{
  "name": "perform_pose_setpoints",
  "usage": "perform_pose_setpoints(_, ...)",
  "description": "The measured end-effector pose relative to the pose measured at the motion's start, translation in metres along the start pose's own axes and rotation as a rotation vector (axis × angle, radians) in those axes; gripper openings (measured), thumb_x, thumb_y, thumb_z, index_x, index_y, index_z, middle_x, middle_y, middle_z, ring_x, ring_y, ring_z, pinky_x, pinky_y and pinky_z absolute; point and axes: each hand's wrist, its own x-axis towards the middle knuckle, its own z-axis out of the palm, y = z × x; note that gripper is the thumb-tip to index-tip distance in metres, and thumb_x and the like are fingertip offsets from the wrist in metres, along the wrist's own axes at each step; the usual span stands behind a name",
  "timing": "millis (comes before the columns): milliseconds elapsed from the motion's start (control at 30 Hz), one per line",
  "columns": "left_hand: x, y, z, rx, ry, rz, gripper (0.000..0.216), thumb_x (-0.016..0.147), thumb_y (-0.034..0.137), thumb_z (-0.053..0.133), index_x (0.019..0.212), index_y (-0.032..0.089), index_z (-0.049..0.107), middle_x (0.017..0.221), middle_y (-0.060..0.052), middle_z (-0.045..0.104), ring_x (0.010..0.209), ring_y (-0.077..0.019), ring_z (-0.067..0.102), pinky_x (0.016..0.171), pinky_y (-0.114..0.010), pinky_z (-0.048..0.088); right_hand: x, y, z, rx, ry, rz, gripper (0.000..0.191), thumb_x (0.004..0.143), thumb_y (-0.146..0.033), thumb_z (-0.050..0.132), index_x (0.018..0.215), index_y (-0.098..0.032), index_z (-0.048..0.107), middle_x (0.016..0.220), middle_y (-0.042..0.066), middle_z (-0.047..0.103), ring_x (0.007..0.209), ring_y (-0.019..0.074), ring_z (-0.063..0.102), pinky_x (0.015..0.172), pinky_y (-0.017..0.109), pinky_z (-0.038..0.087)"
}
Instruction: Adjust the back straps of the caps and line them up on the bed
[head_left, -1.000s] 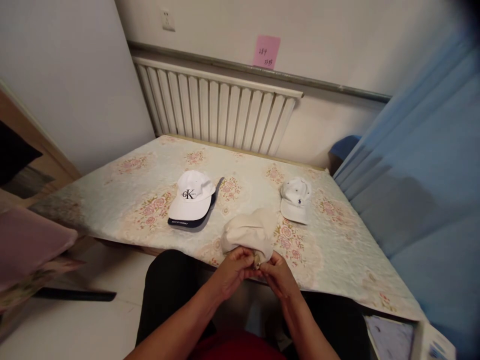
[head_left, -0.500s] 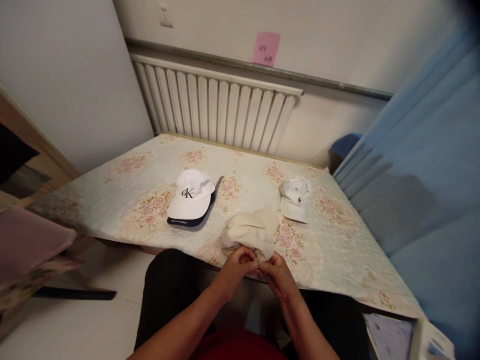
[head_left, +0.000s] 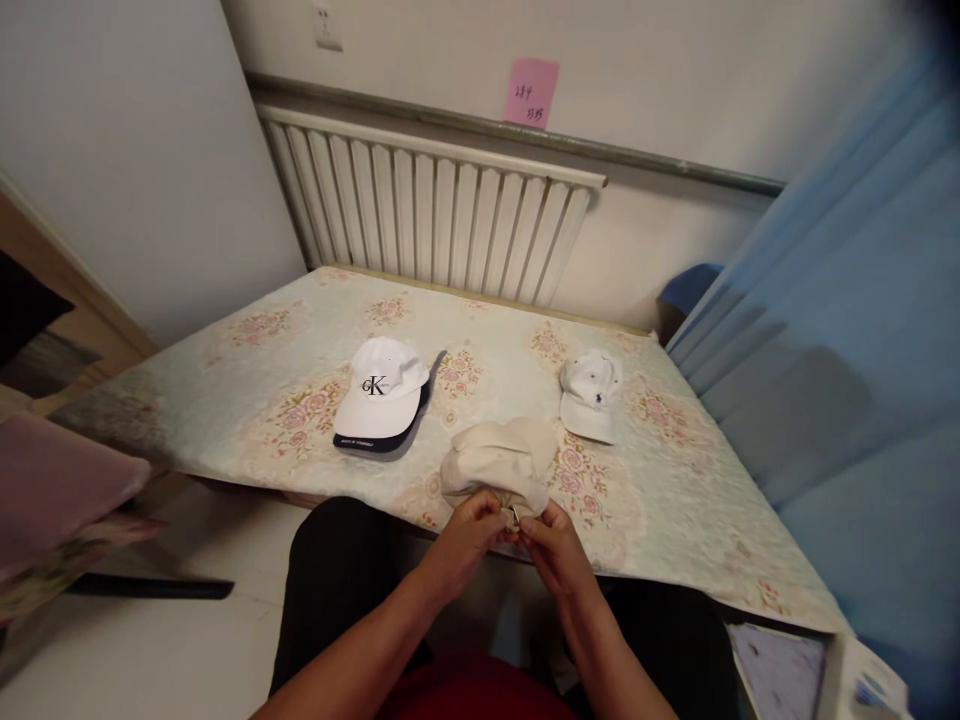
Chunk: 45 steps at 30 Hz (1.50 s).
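Note:
A cream cap (head_left: 499, 462) lies at the near edge of the table with a floral cloth (head_left: 247, 400). My left hand (head_left: 469, 535) and my right hand (head_left: 553, 545) meet at the cap's near rim, both pinched on its back strap, where a small metal buckle (head_left: 514, 516) shows between the fingertips. A white cap with a dark brim edge and black letters (head_left: 379, 390) sits to the left on the cloth. A smaller white cap (head_left: 591, 392) sits to the right.
A white radiator (head_left: 427, 215) runs along the wall behind the table, with a pink note (head_left: 531, 92) above it. A blue curtain (head_left: 840, 330) hangs at the right. A pink cushion (head_left: 52, 490) sits at the left. My dark-trousered knees are under the table edge.
My hands stay at the cream cap's strap with small finger shifts; the metal buckle now shows more plainly between them. The view has tipped slightly.

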Motion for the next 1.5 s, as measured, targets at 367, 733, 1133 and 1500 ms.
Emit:
perform_pose_setpoints(367, 0.001, 0.003, 0.000, 0.123, 0.087, 0.013, 0.014, 0.066, 0.015, 0.055, 0.060, 0.018, 0.044, 0.056, 0.003, 0.054, 0.057, -0.0117, 0.053, 0.058, -0.024, 0.038, 0.000, 0.008, 0.001, -0.031, 0.018, -0.006, 0.030, 0.063, -0.020, 0.075, 0.092, -0.017, 0.066, 0.070, 0.000, 0.064, 0.055, 0.0108, 0.050, 0.052, 0.023, 0.038)
perform_pose_setpoints(733, 0.004, 0.002, 0.002, 0.199, 0.190, 0.017, 0.014, 0.057, 0.010, 0.049, 0.054, 0.019, 0.039, 0.049, 0.004, 0.052, 0.050, -0.0115, 0.053, 0.053, -0.024, 0.039, 0.003, 0.012, 0.004, -0.068, 0.028, -0.010, 0.024, 0.061, -0.019, 0.075, 0.082, -0.017, 0.066, 0.063, -0.001, 0.062, 0.053, 0.0105, 0.049, 0.050, 0.023, 0.036)
perform_pose_setpoints(1133, -0.001, 0.000, -0.001, 0.158, 0.115, 0.040, 0.017, 0.068, 0.021, 0.061, 0.065, 0.019, 0.045, 0.057, 0.003, 0.059, 0.059, -0.0133, 0.056, 0.062, -0.026, 0.042, 0.004, 0.014, 0.003, -0.075, 0.051, -0.016, 0.025, 0.060, -0.020, 0.076, 0.083, -0.018, 0.067, 0.067, -0.001, 0.065, 0.054, 0.0109, 0.050, 0.051, 0.023, 0.038)
perform_pose_setpoints(1500, 0.001, -0.001, -0.010, 0.149, 0.036, 0.047, 0.016, 0.070, 0.020, 0.060, 0.065, 0.018, 0.045, 0.059, 0.002, 0.059, 0.062, -0.0143, 0.058, 0.064, -0.027, 0.041, 0.001, 0.013, 0.006, 0.000, 0.057, 0.019, 0.025, 0.060, -0.018, 0.076, 0.084, -0.018, 0.068, 0.067, -0.001, 0.065, 0.053, 0.0096, 0.051, 0.050, 0.021, 0.038)
